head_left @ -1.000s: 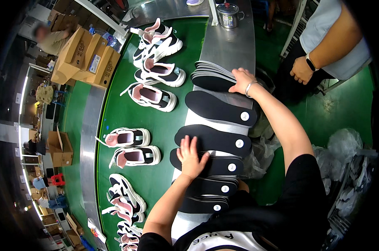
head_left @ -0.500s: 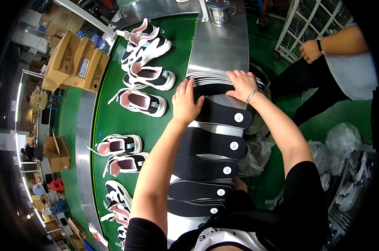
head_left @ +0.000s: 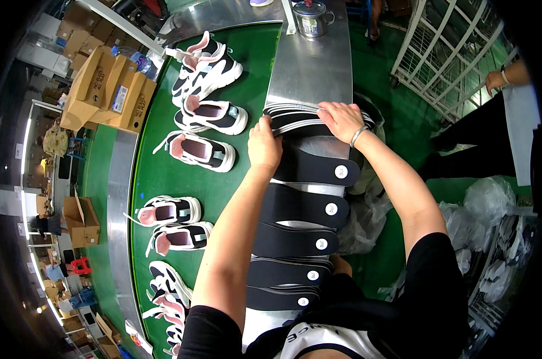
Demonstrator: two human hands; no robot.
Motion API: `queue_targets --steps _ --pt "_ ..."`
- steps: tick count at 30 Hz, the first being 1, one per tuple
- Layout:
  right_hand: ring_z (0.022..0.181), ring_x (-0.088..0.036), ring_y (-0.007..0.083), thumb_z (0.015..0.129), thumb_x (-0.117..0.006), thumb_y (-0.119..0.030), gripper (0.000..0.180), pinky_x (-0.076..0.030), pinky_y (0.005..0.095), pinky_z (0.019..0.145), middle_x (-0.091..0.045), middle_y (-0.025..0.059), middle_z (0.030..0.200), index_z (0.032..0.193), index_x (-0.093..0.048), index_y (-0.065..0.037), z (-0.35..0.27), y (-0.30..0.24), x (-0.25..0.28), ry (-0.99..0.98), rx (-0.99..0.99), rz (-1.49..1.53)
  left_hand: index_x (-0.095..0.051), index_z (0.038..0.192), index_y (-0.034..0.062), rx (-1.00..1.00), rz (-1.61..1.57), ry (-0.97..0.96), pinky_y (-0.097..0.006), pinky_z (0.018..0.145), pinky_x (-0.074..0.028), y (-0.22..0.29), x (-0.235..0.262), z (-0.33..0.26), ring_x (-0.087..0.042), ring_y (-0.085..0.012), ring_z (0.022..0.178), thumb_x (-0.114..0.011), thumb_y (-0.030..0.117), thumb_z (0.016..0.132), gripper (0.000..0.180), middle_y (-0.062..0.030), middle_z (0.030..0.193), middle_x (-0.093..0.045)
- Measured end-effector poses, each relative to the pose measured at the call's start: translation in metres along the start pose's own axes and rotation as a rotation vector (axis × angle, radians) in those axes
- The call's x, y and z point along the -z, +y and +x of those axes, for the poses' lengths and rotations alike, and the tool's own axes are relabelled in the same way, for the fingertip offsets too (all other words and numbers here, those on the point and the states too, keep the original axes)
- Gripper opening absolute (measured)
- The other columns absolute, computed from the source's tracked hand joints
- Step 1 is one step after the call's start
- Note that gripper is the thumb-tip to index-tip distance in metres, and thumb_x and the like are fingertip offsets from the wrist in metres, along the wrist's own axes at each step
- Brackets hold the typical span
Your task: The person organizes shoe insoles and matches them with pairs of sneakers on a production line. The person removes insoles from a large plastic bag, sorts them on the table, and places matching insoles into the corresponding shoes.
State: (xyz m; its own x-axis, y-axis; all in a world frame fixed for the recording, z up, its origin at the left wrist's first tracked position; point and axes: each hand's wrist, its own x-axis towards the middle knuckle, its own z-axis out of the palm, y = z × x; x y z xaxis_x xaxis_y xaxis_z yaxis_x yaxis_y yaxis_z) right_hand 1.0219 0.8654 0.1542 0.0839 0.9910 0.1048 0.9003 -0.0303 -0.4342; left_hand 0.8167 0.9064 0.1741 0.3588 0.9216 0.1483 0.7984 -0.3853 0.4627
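A bundle of black insoles with pale edges [head_left: 295, 125] lies across the far end of the metal ledge, fanned apart with a gap between its layers. My left hand [head_left: 265, 143] closes around the bundle's left end. My right hand [head_left: 344, 122], with a bracelet on the wrist, grips it from above toward the right end, fingers bent over the far edge. Nearer to me, black insoles with round white stickers [head_left: 310, 166] lie in a row of piles. The undersides of both hands' grips are hidden.
White, black and pink sneakers [head_left: 202, 152] stand on the green conveyor belt [head_left: 157, 131] to the left. A lidded metal mug [head_left: 311, 19] is on the ledge's far end. Cardboard boxes [head_left: 106, 90] sit far left. Plastic bags, a wire cart [head_left: 444, 54] and another person [head_left: 492, 131] are on the right.
My left hand has drawn slightly nearer and its fingers have curled in. The insole bundle has spread into two layers. The other person has moved off to the right.
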Motion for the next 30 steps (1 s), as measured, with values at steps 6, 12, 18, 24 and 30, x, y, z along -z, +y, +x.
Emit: queue_targets --steps 6,12,18,24,30 --pt "0.091 -0.051 0.0202 0.083 -0.033 -0.044 0.039 -0.029 0.0335 0.079 -0.056 0.0052 0.099 0.103 -0.052 -0.015 -0.004 -0.001 -0.001 -0.011 0.012 0.009 -0.044 0.101 0.0117 0.014 0.076 -0.015 -0.040 0.075 -0.040 0.009 0.003 0.002 -0.046 -0.0321 0.088 -0.061 0.006 0.063 0.042 -0.0128 0.091 -0.048" --pt "0.091 -0.052 0.0223 0.077 -0.043 -0.049 0.042 -0.029 0.0329 0.081 -0.058 0.0047 0.095 0.097 -0.057 -0.015 0.006 0.001 0.004 -0.108 -0.090 0.176 -0.046 0.090 0.0117 -0.001 0.175 -0.005 -0.038 0.072 -0.039 0.007 -0.003 0.008 -0.047 -0.0270 0.089 -0.061 0.008 0.063 0.031 -0.0075 0.092 -0.050" --pt "0.081 -0.054 0.0173 0.066 -0.062 -0.042 0.044 -0.038 0.0300 0.077 -0.061 0.0071 0.084 0.088 -0.061 -0.004 0.039 0.017 0.011 -0.504 -0.265 0.727 -0.050 0.093 0.0126 -0.148 0.249 0.011 -0.037 0.072 -0.039 0.008 -0.005 0.012 -0.047 -0.0250 0.089 -0.055 0.008 0.067 0.027 -0.0056 0.090 -0.053" --pt "0.077 -0.054 0.0193 0.072 -0.061 -0.031 0.032 -0.041 0.0282 0.072 -0.060 0.0089 0.081 0.085 -0.060 -0.003 0.044 0.020 0.010 -0.372 -0.294 0.634 -0.054 0.095 0.0150 -0.142 0.260 -0.038 -0.037 0.074 -0.039 0.010 -0.008 0.016 -0.047 -0.0243 0.089 -0.056 0.005 0.063 0.034 -0.0034 0.090 -0.052" --pt "0.090 -0.053 0.0294 0.073 -0.053 -0.019 0.031 -0.043 0.0361 0.075 -0.055 0.0142 0.097 0.103 -0.050 -0.011 0.044 0.021 0.014 -0.191 -0.063 0.103 -0.054 0.092 0.0146 -0.396 0.213 0.230 -0.036 0.077 -0.035 0.024 0.014 0.023 -0.046 -0.0237 0.092 -0.049 0.007 0.068 0.026 -0.0029 0.091 -0.052"
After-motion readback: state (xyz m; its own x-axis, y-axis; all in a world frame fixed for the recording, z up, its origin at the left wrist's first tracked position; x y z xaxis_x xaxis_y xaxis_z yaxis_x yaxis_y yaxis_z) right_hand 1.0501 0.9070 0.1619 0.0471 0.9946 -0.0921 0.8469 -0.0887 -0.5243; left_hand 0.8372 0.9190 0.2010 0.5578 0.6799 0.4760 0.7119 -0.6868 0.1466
